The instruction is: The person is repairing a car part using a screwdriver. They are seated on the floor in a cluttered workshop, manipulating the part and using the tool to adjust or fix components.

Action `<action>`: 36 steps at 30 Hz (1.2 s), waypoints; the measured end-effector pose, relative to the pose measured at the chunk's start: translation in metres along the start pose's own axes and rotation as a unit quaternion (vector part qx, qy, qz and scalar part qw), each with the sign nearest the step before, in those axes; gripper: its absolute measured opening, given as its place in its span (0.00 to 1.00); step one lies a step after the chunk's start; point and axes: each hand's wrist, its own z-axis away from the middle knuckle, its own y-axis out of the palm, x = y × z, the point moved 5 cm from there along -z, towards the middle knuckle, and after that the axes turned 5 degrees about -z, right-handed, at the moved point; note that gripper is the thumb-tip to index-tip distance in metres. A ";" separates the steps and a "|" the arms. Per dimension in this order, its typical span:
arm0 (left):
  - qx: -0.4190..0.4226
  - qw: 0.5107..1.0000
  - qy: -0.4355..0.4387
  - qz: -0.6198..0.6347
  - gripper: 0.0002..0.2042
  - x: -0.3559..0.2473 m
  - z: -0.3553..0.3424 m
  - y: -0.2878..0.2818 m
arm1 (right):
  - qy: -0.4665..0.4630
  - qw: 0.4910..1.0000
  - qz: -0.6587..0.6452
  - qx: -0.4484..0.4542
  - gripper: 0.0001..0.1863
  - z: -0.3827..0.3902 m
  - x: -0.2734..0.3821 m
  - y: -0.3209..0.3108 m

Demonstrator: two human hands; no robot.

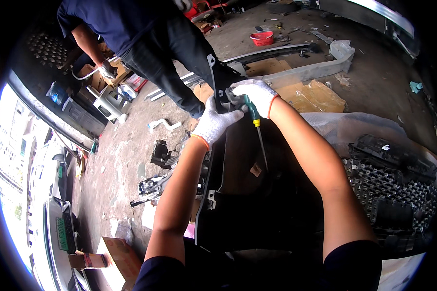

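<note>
My left hand (pixel 213 123), in a white knit glove with orange cuff, grips the upright edge of a large black panel (pixel 242 218) near a dark bracket with holes (pixel 218 93), its thumb reaching right. My right hand (pixel 257 99), gloved alike, is closed around the green handle of a screwdriver (pixel 257 121), whose shaft points down over the panel. Its fingertips are at a small dark piece by the bracket; what exactly they pinch there is hidden. A metal clip (pixel 211 199) shows lower on the panel's left edge.
A co-worker in dark clothes (pixel 126 34) stands ahead-left. A textured black grille (pixel 393 189) lies right. Long bumper parts (pixel 308 68), cardboard (pixel 310 97), a red basket (pixel 262 39), a white stool (pixel 107 104) and loose black parts (pixel 162 153) are on the floor. Cars (pixel 51 223) stand outside left.
</note>
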 end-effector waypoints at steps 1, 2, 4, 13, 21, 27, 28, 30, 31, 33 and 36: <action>-0.009 1.000 -0.004 -0.015 0.41 0.004 0.000 -0.003 | 0.007 0.998 -0.060 0.010 0.15 -0.001 -0.002 -0.006; -0.012 1.000 -0.012 -0.024 0.41 0.000 0.002 -0.003 | 0.014 0.993 -0.117 0.020 0.15 -0.001 0.001 -0.010; -0.018 0.998 -0.029 -0.045 0.41 -0.007 0.009 -0.004 | -0.004 0.972 -0.229 0.052 0.16 0.001 0.010 -0.016; -0.109 0.900 0.292 -0.304 0.40 -0.062 0.025 0.006 | -0.070 0.949 -0.250 0.179 0.17 0.012 0.052 -0.021; -0.102 0.905 0.292 -0.291 0.40 -0.050 0.019 0.007 | -0.043 0.959 -0.247 0.131 0.15 0.010 0.030 -0.009; -0.271 0.891 0.168 -0.323 0.42 -0.031 0.021 -0.006 | -0.019 0.999 -0.005 -0.041 0.18 0.005 0.022 -0.010; -0.191 0.950 0.106 -0.222 0.41 -0.018 0.013 -0.005 | -0.027 0.995 0.044 -0.080 0.18 0.005 0.020 -0.013; -0.024 0.999 -0.024 -0.006 0.38 0.004 0.004 0.000 | -0.013 0.996 0.053 -0.073 0.19 0.005 0.013 -0.008; -0.017 0.999 -0.038 -0.006 0.30 0.012 0.001 -0.004 | -0.005 0.996 0.054 -0.064 0.19 0.003 0.008 -0.004; 0.005 0.999 -0.023 0.030 0.26 0.008 0.001 0.000 | 0.007 0.998 0.050 -0.031 0.18 0.000 0.002 0.003; 0.006 0.999 -0.039 0.013 0.22 0.000 0.004 0.003 | -0.015 0.999 0.014 -0.046 0.15 -0.004 -0.006 0.010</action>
